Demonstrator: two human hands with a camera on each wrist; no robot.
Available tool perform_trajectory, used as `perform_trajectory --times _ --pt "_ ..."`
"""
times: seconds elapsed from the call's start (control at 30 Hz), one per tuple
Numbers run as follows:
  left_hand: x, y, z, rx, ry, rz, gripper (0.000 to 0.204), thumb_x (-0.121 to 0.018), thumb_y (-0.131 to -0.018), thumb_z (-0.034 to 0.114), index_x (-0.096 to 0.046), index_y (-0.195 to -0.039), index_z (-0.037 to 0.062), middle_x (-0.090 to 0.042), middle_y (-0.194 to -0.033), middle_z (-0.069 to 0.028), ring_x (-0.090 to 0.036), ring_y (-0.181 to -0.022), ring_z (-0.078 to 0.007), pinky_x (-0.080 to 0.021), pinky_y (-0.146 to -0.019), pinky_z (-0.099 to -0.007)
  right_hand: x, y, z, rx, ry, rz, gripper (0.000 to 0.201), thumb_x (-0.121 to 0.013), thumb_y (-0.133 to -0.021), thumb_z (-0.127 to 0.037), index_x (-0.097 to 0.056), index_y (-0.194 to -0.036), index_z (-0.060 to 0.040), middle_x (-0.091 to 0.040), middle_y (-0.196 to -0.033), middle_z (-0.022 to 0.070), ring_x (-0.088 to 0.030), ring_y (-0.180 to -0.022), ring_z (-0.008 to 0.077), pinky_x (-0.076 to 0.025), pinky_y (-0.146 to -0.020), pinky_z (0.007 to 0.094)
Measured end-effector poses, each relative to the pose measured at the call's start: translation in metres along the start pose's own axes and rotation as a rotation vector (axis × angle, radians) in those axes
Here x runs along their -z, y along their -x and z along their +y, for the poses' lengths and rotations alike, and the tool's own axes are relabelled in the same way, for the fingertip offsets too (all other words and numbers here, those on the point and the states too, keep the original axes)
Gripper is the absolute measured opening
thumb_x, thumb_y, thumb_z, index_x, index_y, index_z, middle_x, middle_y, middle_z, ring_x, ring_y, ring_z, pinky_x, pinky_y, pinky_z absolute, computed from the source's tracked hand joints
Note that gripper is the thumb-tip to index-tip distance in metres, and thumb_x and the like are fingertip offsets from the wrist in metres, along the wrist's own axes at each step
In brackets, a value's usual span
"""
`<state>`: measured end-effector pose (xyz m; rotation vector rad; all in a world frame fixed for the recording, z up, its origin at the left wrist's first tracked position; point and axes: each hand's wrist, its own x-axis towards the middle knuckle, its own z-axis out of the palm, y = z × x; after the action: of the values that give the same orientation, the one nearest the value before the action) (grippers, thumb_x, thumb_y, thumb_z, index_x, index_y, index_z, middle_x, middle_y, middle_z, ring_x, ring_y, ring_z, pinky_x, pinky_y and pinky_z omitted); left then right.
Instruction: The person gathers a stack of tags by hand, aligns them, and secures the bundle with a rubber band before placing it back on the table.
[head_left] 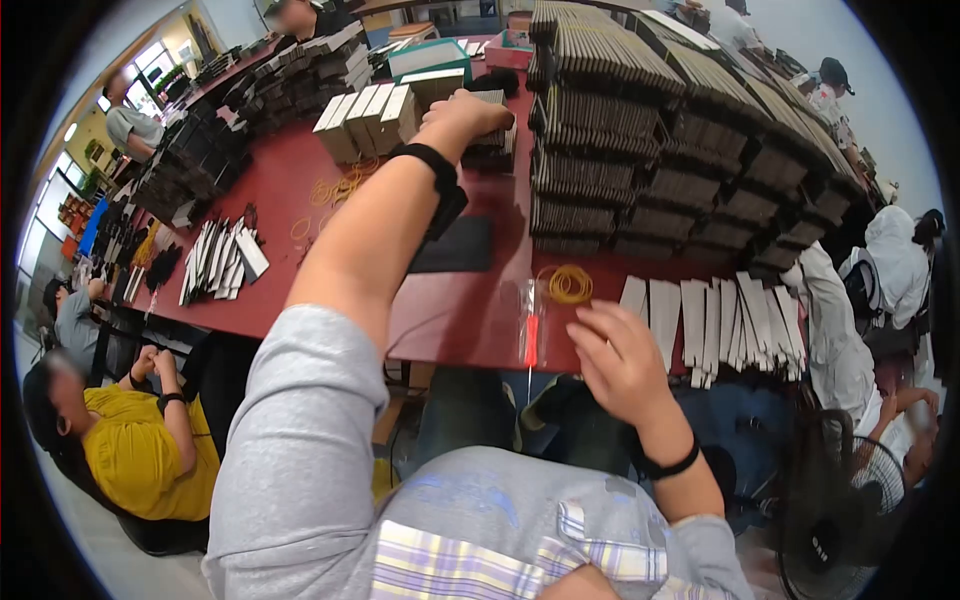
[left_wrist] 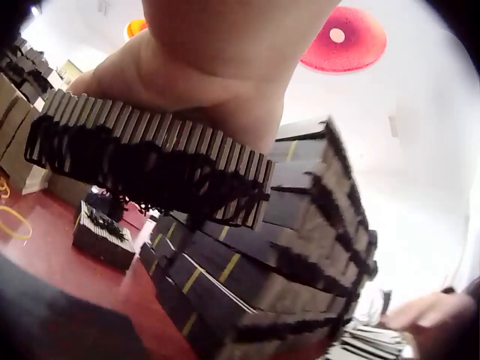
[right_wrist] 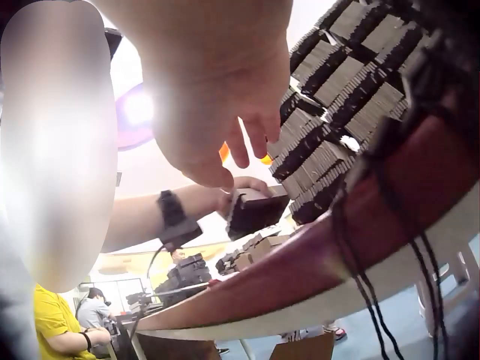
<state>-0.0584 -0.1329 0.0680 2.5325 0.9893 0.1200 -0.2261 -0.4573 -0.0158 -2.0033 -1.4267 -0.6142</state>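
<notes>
Stretched out over the far part of the table, my left hand (head_left: 465, 115) grips a bundle of grey strips with black cords (left_wrist: 150, 161). In the right wrist view that bundle (right_wrist: 256, 214) hangs under the left hand's fingers. My right hand (head_left: 625, 368) is raised over the table's near edge, fingers loosely spread and holding nothing. Beside it lie a coil of yellow rubber bands (head_left: 570, 284) and a red-handled tool (head_left: 532, 340). Pale boxed bundles (head_left: 368, 118) stand just left of the left hand.
A tall block of stacked bundles (head_left: 620, 150) rises at the right of the red table (head_left: 430, 330). Loose white strips (head_left: 740, 320) lie along the near edge, others (head_left: 222, 260) at left. A black pad (head_left: 455, 245) lies mid-table. A fan (head_left: 835, 520) and seated people are around.
</notes>
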Motion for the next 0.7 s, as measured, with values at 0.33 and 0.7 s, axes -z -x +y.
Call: perform_trajectory --times 0.33,0.7 --pt "-0.053 -0.065 0.030 0.116 -0.103 0.034 0.092 -0.062 -0.068 0.059 -0.036 -0.143 0.0114 -0.041 -0.139 -0.0206 -0.039 -0.130 -0.0389 -0.033 -0.105 -0.0478 0.031 0.026 0.020 -0.107 0.049 0.043 0.040 -0.068 -0.060 0.004 -0.065 -0.099 -0.0050 -0.062 -0.103 0.0109 -0.059 -0.095 0.0327 -0.049 -0.075 0.0421" --pt "-0.031 -0.149 -0.048 -0.324 0.755 -0.406 0.091 -0.060 -0.080 0.064 -0.039 -0.139 -0.0015 -0.057 -0.125 -0.0218 -0.057 -0.111 -0.0319 -0.048 -0.091 -0.0398 0.035 0.006 0.006 -0.127 -0.007 0.011 0.038 -0.069 -0.066 0.005 -0.063 -0.103 -0.0029 -0.063 -0.102 0.0126 -0.060 -0.093 0.0347 -0.049 -0.077 0.0413"
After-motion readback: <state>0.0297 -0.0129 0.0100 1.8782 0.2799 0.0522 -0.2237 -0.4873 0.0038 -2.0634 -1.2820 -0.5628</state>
